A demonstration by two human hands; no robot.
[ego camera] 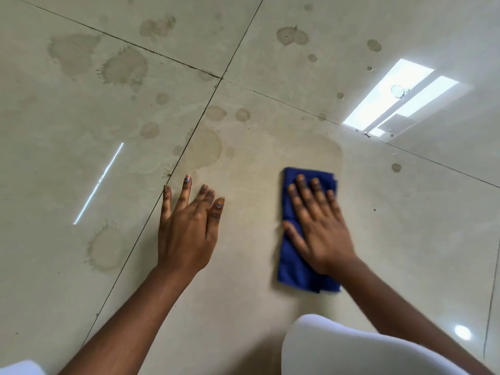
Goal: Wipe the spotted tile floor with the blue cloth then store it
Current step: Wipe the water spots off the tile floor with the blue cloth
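Here, right hand (319, 228) flat, fingers straight, pressing folded blue cloth (297, 266) on tile floor (405, 239), left hand (186, 231) spread open beside it holding nothing, brown spots (124, 66) beyond, no writing.

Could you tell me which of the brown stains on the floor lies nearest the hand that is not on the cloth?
The large round stain just left of the left hand, across the grout line; every other stain lies further up the tiles.
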